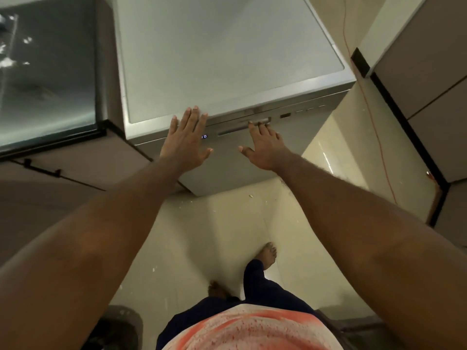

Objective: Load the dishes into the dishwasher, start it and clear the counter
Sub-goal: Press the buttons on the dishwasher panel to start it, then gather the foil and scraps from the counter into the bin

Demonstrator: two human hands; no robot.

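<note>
A silver freestanding dishwasher [227,59] stands in front of me with its door closed. Along the door's top edge runs a control strip with a small lit blue display [204,136] and a recessed handle [261,120]. My left hand [187,140] lies flat with straight fingers against the door's top left, fingertips at the top edge. My right hand [264,145] is also flat, its fingertips touching the handle recess. No dishes are in view.
A dark glossy counter [48,72] adjoins the dishwasher on the left, with cabinet fronts [63,173] below. More cabinets [429,72] stand at the right, and an orange cable [379,147] trails along the tiled floor [214,236]. My bare feet stand just behind the dishwasher door.
</note>
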